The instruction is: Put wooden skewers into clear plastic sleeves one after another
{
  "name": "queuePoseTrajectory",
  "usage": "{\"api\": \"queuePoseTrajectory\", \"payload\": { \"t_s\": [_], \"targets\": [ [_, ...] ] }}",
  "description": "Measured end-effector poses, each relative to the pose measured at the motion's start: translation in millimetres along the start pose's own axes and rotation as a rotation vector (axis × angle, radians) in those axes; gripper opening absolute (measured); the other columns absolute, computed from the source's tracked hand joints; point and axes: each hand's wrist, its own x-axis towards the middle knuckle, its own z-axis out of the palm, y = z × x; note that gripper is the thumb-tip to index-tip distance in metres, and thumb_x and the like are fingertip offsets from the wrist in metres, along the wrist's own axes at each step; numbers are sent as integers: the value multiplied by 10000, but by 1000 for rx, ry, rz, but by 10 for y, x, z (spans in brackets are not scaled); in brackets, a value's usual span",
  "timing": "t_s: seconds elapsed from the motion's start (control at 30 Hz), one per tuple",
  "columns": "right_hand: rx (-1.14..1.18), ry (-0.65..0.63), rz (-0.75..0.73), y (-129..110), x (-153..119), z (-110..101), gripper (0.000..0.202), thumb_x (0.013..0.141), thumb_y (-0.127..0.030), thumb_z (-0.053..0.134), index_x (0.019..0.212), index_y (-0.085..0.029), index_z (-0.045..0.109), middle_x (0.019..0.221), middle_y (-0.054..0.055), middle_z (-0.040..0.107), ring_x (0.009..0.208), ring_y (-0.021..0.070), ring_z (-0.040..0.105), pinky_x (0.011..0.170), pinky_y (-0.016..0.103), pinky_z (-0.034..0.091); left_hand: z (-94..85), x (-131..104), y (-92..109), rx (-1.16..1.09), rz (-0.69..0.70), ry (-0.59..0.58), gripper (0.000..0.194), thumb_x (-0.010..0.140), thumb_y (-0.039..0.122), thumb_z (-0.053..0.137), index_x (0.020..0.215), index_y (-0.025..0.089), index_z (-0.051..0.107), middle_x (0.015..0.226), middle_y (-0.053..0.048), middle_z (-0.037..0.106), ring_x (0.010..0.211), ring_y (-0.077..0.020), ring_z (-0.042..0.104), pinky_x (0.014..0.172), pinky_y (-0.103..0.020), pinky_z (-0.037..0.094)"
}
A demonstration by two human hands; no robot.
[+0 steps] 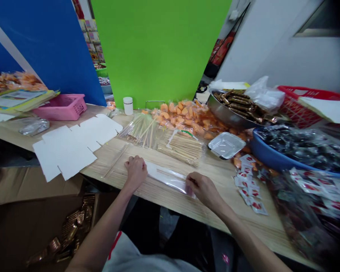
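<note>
A long clear plastic bag (166,179) lies across the table near its front edge, with what looks like a thin stick (170,173) along it. My left hand (136,173) is closed at the bag's left end, knuckles up. At the other end my right hand (202,187) pinches the plastic between thumb and fingers; the fingertips are partly hidden. Just behind the bag is a bundle of thin wooden sticks (185,148) in an opened plastic wrap. More loose sticks (143,130) in plastic lie to its left. A narrow clear strip (116,160) rests left of my left hand.
White cut cardboard sheets (76,145) and a pink basket (64,107) are on the left. Orange pieces in plastic (184,115) line the back by a white cup (128,105). Right stand a foil tray (226,145), small sachets (249,185), a metal bowl (223,111) and a blue basin (260,151).
</note>
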Motion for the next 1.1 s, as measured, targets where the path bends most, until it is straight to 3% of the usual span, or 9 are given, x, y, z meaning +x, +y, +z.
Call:
{"api": "queuePoseTrajectory", "payload": {
  "t_s": [0.33,0.47,0.57,0.63,0.7,0.77,0.87,0.97,1.1],
  "targets": [
    [-2,53,50,322,-383,-475,212,833,-326,443,704,-204,558,602,24,582,545,160,512,520,271,365,-116,6,12,-9,-7,30,139,796,181,477,740,162,602,918,-83,593,948,-257,478,775,-394,325],
    [9,5,-15,175,-477,-581,219,847,-309,438,703,-202,564,670,43,610,601,160,536,553,268,389,-381,-101,325,-58,261,152,236,835,293,481,998,158,584,1078,-101,571,1044,-271,441,866,-415,324],
    [-34,-18,-108,-86,-479,-565,219,863,-275,430,726,-200,584,738,47,619,668,160,556,601,265,393,-534,-248,638,-138,680,-106,217,868,274,427,928,152,596,987,-84,616,988,-228,497,860,-359,356],
    [-87,-24,-151,-252,-484,-542,232,877,-266,419,750,-197,600,755,49,614,673,158,559,603,265,382,-539,-354,784,-154,825,-353,247,884,264,393,837,149,606,850,-75,638,839,-201,550,760,-310,391],
    [-125,-36,-184,-344,-499,-537,243,887,-265,412,778,-197,619,762,52,613,674,157,561,602,264,375,-476,-444,844,-176,824,-516,278,890,249,373,779,149,608,760,-64,637,713,-177,559,658,-270,385],
    [-115,-32,-197,-331,-515,-566,243,886,-290,427,790,-201,632,752,51,615,677,159,564,609,264,382,-392,-509,826,-242,769,-579,264,879,216,380,765,153,610,738,-48,634,673,-157,550,618,-243,368],
    [4,70,-125,-171,-528,-648,259,878,-366,446,816,-197,632,793,65,635,741,179,581,679,283,422,-300,-570,741,-369,713,-598,220,843,152,405,752,159,606,727,-21,620,660,-133,525,608,-218,349],
    [191,209,25,-47,-536,-668,343,904,-429,361,1011,-198,591,1001,94,643,956,216,578,834,337,437,-253,-617,692,-411,667,-609,231,829,135,410,664,153,571,624,0,560,581,-116,470,550,-213,305],
    [358,144,40,-189,-556,-469,458,912,-469,312,1259,-204,449,1221,107,565,1155,229,496,980,404,375,-197,-672,744,-460,620,-603,248,837,162,410,626,150,540,587,3,529,549,-112,442,529,-218,287]
  ]
}}
